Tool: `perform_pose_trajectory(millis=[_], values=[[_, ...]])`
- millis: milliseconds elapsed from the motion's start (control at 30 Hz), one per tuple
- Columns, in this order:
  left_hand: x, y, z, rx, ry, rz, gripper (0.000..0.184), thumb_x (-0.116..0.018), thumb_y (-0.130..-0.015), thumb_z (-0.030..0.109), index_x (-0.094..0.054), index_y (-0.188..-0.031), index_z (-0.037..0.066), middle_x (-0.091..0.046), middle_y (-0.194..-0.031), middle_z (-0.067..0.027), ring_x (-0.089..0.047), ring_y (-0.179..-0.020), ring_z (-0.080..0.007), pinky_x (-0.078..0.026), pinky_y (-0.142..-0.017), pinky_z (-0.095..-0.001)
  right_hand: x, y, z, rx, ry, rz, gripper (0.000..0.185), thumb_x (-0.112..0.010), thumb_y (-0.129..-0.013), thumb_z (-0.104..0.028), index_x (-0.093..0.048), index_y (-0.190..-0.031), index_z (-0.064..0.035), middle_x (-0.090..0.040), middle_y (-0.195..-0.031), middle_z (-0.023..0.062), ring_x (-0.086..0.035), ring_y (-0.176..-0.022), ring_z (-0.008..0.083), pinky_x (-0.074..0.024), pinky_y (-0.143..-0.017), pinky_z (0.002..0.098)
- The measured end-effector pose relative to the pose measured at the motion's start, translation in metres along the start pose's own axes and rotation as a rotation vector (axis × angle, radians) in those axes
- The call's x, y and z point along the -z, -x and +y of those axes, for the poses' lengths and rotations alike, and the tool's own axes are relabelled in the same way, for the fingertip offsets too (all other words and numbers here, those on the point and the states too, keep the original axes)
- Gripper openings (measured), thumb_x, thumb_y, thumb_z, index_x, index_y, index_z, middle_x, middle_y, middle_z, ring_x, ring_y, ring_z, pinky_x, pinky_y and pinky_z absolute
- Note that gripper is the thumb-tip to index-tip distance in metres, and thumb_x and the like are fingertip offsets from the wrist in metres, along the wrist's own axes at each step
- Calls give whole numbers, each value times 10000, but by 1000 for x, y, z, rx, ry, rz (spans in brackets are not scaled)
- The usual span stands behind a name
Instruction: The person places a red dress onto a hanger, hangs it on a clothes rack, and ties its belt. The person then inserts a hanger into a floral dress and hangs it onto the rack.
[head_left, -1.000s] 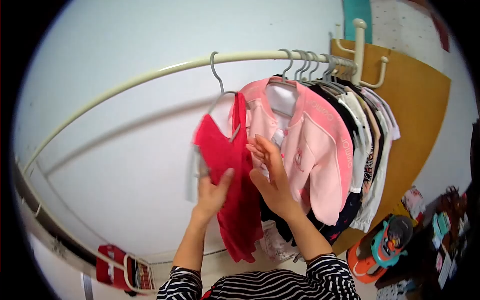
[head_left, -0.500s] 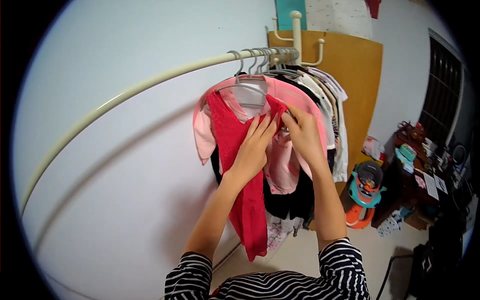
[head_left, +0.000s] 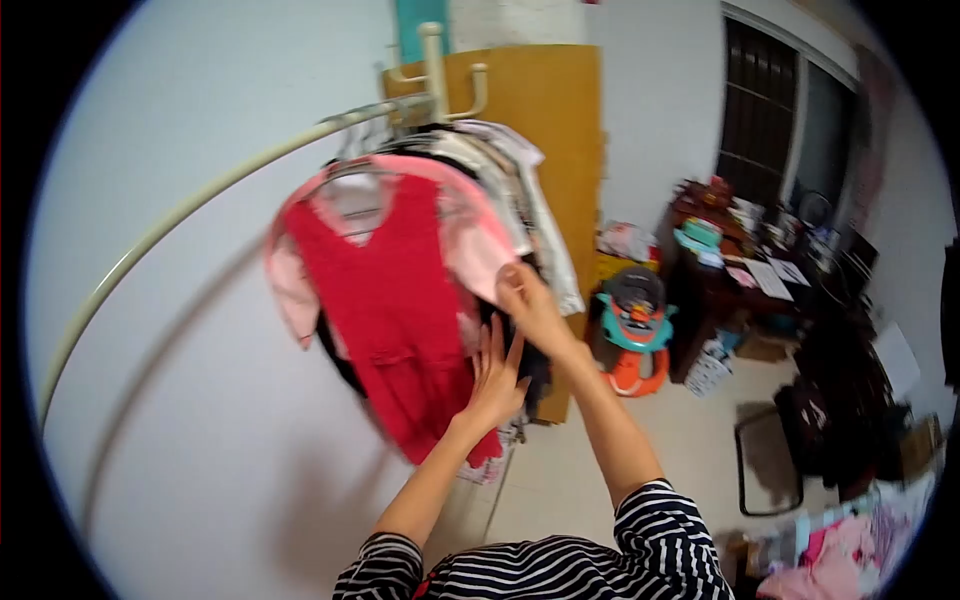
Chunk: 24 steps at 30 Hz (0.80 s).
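A red sleeveless garment (head_left: 385, 290) hangs spread out on a grey hanger at the front of the rack, over a pink jacket (head_left: 470, 235). Against the lower right edge of the red garment lies my left hand (head_left: 497, 375), its fingers apart. Higher and to the right, my right hand (head_left: 525, 300) is beside the pink jacket's sleeve with its fingers drawn together; whatever they may hold is hidden. Behind the jacket, white and dark clothes (head_left: 550, 240) hang close together from the cream rail (head_left: 190, 205).
A wooden panel (head_left: 555, 130) stands behind the rack. On the floor to the right is an orange and teal baby walker (head_left: 637, 325). Farther right are a cluttered dark desk (head_left: 710, 290) and a black chair (head_left: 800, 420). Pink clothes (head_left: 840, 560) lie at the lower right.
The view has turned right. The red garment, earlier partly folded, now hangs spread over the pink jacket on its hanger. Both hands have moved off its neck and strap to its right side.
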<state>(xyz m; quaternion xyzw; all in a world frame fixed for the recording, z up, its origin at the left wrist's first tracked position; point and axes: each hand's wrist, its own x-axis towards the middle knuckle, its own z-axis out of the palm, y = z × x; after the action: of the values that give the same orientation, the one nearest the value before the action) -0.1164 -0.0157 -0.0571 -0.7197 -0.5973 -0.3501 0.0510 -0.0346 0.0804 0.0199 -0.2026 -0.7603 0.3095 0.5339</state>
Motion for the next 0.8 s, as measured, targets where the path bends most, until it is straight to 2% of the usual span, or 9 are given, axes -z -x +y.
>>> perform_pose_trajectory(millis=[33,100,167,200,233,300,533,800], values=[[-16,6,13,18,29,-77,875,-634,-708,27,-140,-1426,105,25,-1464,-239,-25,-1331,-480,-144,-1019,-635,14,19,8,16,-41,-12,316,-526,-875,-197,-506,-1122,-1,-623,-929,181,-614,-863,297,-471,-753,359],[-46,17,46,-1,105,-138,864,-643,-704,33,-161,-1419,97,17,-1468,-229,-28,-1335,-473,-155,-1027,-617,51,62,25,-193,-23,-52,327,-524,-879,-213,-511,-1125,1,-620,-974,188,-611,-908,299,-470,-781,359],[-78,29,74,-70,151,-190,848,-632,-724,44,-148,-1419,78,-24,-1466,-240,-43,-1341,-455,-160,-1045,-582,94,111,36,-169,131,-33,341,-519,-883,-227,-514,-1127,12,-613,-1013,202,-606,-950,293,-467,-810,357],[-93,35,91,-121,216,-196,835,-623,-733,45,-148,-1420,74,-27,-1465,-242,-44,-1342,-450,-154,-1052,-572,119,135,26,-251,161,-31,350,-516,-887,-236,-517,-1123,22,-606,-1046,207,-597,-983,296,-463,-828,357],[-107,41,110,-168,282,-200,823,-614,-743,46,-148,-1420,70,-31,-1465,-244,-46,-1344,-446,-148,-1059,-561,139,160,31,-328,157,4,332,-493,-915,-201,-506,-1151,33,-608,-1045,151,-587,-962,211,-457,-826,308],[-129,52,156,-212,342,-297,806,-604,-750,39,-155,-1419,61,-27,-1462,-250,-48,-1344,-445,-139,-1062,-556,189,209,30,-418,134,81,339,-496,-903,-215,-519,-1125,40,-618,-1015,181,-610,-946,262,-472,-805,340],[-196,98,323,-468,528,-527,763,-586,-766,38,-167,-1404,19,-36,-1460,-252,-63,-1349,-427,-146,-1059,-557,333,370,-27,-647,154,404,331,-484,-912,-216,-532,-1118,39,-623,-991,158,-621,-860,205,-475,-770,319],[-229,166,490,-800,766,-746,654,-595,-766,37,-255,-1316,-64,-82,-1415,-337,-136,-1321,-461,-202,-1078,-463,431,517,-129,-765,423,636,337,-484,-902,-239,-547,-1098,28,-616,-1018,173,-586,-958,247,-446,-836,332]])
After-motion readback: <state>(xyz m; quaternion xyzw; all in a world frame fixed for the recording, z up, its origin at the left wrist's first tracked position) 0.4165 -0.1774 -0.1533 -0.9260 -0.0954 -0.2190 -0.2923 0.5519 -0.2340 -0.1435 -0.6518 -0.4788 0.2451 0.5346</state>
